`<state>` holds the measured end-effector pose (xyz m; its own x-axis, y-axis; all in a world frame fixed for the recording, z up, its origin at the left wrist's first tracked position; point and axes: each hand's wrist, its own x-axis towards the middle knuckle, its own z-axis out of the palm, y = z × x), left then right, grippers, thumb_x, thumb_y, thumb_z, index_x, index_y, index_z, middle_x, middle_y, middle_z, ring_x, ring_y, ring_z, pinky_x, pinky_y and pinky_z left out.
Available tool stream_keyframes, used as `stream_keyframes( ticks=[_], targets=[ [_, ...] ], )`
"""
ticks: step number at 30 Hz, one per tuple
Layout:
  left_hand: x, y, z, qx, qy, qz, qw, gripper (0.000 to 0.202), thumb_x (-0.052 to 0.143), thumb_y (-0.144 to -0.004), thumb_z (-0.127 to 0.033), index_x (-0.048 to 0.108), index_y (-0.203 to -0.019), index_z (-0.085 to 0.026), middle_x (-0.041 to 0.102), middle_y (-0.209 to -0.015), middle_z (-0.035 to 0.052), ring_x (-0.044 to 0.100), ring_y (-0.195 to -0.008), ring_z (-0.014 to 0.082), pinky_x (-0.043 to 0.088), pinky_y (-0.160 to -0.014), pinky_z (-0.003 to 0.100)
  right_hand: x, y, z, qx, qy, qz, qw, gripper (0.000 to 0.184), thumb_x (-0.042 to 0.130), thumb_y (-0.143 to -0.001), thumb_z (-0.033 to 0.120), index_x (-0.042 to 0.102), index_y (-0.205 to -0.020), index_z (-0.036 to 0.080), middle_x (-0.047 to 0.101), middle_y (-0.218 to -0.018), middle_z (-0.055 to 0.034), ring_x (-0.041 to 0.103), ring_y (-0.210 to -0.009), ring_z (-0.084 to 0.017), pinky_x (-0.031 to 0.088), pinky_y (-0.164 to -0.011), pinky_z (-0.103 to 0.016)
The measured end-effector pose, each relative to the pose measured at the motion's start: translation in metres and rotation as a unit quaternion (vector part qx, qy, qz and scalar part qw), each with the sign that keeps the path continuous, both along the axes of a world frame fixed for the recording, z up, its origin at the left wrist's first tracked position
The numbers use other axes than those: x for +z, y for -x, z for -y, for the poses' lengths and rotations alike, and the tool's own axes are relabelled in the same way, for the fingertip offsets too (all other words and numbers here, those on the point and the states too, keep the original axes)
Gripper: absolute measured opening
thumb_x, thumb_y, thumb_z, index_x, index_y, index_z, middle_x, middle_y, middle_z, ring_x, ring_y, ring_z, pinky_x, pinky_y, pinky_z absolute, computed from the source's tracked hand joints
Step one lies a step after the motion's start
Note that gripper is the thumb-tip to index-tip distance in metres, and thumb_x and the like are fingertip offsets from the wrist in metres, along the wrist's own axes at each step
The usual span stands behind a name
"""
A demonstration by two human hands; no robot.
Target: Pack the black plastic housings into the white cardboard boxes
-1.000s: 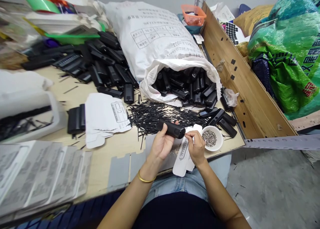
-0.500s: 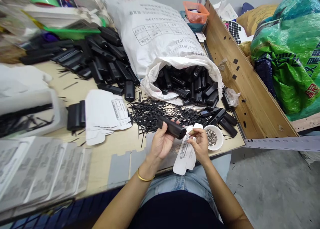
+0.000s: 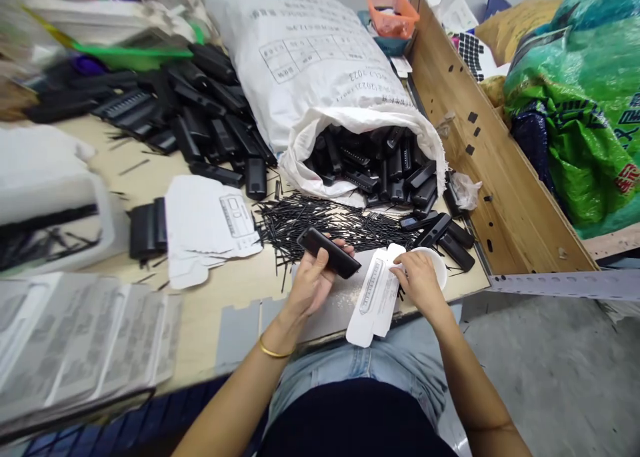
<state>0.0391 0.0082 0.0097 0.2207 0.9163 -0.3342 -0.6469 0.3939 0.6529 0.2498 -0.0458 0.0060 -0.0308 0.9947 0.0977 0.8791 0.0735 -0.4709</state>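
Black case (image 3: 329, 252): smooth, long, above the surface (image 3: 200, 317)
Left hand (image 3: 311, 285): holds the case
Right hand (image 3: 421, 280): over the round bowl (image 3: 441, 269); can't tell its grip
Surface: pale, thin sticks (image 3: 290, 227) on it
Floor (image 3: 530, 364): grey

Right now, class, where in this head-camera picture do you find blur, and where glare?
Head view: white tub and green tray at left look smeared; head view: glare streaks the green bag at right; head view: the black casing in the left hand shows clearer edges.
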Motion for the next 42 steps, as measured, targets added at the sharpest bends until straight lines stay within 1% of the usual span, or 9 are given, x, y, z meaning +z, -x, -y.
stream_keyframes(
  ticks=[10,16,20,23,27,31,35,39,42],
  targets=[
    [-0.02,0.004,-0.043,0.003,-0.091,-0.099,0.991,0.048,0.061,-0.08,-0.046,0.045,-0.119,-0.022,0.061,-0.118,0.0106,0.061,-0.108,0.0255,0.04,-0.1,0.053,-0.017,-0.008,-0.05,0.031,0.192,0.192,0.962,0.034,0.077,-0.064,0.022,0.059,-0.092,0.014,0.064,-0.094,-0.0139,0.048,-0.1,-0.031,0.028,-0.09,-0.046],
    [-0.014,-0.006,-0.056,0.007,-0.247,-0.451,0.858,0.092,0.074,-0.068,-0.041,0.024,-0.143,-0.02,0.021,-0.153,0.0154,0.014,-0.143,0.0298,0.008,-0.116,0.05,-0.007,-0.019,-0.071,0.068,0.225,0.061,0.97,0.013,0.067,-0.073,0.019,0.055,-0.069,0.017,0.063,-0.081,-0.0031,0.05,-0.09,-0.022,0.029,-0.082,-0.036],
    [0.007,-0.016,-0.014,-0.237,-0.196,-0.286,0.907,0.067,0.063,-0.078,-0.043,0.04,-0.136,-0.019,0.043,-0.142,0.0145,0.038,-0.132,0.0302,0.029,-0.11,0.048,0.005,-0.019,-0.076,0.057,0.101,-0.139,0.983,0.016,0.065,-0.076,0.022,0.052,-0.066,0.018,0.06,-0.073,-0.0004,0.05,-0.082,-0.018,0.032,-0.083,-0.035],
    [0.008,-0.024,0.012,-0.391,-0.037,-0.048,0.919,0.052,0.058,-0.081,-0.05,0.057,-0.116,-0.011,0.063,-0.111,0.0174,0.062,-0.101,0.0277,0.048,-0.093,0.044,0.006,-0.022,-0.078,0.131,0.084,-0.365,0.918,0.025,0.069,-0.073,0.033,0.05,-0.064,0.02,0.058,-0.075,-0.0002,0.052,-0.078,-0.017,0.04,-0.078,-0.033],
    [0.001,-0.03,0.016,-0.312,0.011,0.043,0.949,0.057,0.064,-0.078,-0.048,0.05,-0.121,-0.014,0.066,-0.093,0.0122,0.066,-0.071,0.0187,0.056,-0.069,0.034,0.0,-0.012,-0.073,0.088,0.063,-0.551,0.827,0.026,0.071,-0.07,0.04,0.051,-0.069,0.021,0.059,-0.076,0.0002,0.055,-0.077,-0.017,0.046,-0.075,-0.033],
    [0.0,-0.03,0.007,-0.216,-0.032,-0.027,0.976,0.077,0.064,-0.08,-0.043,0.02,-0.142,-0.032,0.06,-0.117,0.0118,0.067,-0.077,0.0198,0.056,-0.07,0.037,-0.001,0.02,-0.058,-0.047,0.02,-0.492,0.869,0.023,0.06,-0.08,0.034,0.061,-0.1,0.024,0.059,-0.103,-0.0038,0.056,-0.093,-0.018,0.046,-0.084,-0.033],
    [-0.003,-0.027,0.009,-0.18,-0.046,-0.11,0.976,0.066,0.061,-0.082,-0.042,0.028,-0.137,-0.03,0.054,-0.127,0.011,0.066,-0.082,0.0179,0.056,-0.071,0.032,-0.004,0.049,-0.045,-0.069,0.024,-0.422,0.904,0.02,0.058,-0.081,0.033,0.064,-0.098,0.023,0.05,-0.118,-0.0069,0.05,-0.11,-0.02,0.043,-0.091,-0.033],
    [-0.005,-0.025,0.013,-0.172,-0.024,-0.142,0.975,0.074,0.06,-0.082,-0.045,0.015,-0.14,-0.029,0.059,-0.117,0.0104,0.065,-0.077,0.0165,0.054,-0.069,0.032,-0.008,0.061,-0.041,-0.087,0.008,-0.435,0.896,0.017,0.055,-0.084,0.033,0.058,-0.074,0.02,0.054,-0.093,-0.0037,0.053,-0.093,-0.018,0.043,-0.086,-0.032],
    [-0.004,-0.022,0.011,-0.173,0.0,-0.155,0.973,0.086,0.058,-0.084,-0.044,-0.004,-0.143,-0.033,0.062,-0.114,0.0102,0.066,-0.072,0.0169,0.054,-0.068,0.036,-0.007,0.065,-0.041,-0.083,0.001,-0.504,0.86,0.015,0.057,-0.083,0.032,0.056,-0.095,0.023,0.056,-0.092,-0.0015,0.054,-0.088,-0.016,0.045,-0.081,-0.03]
  ],
)
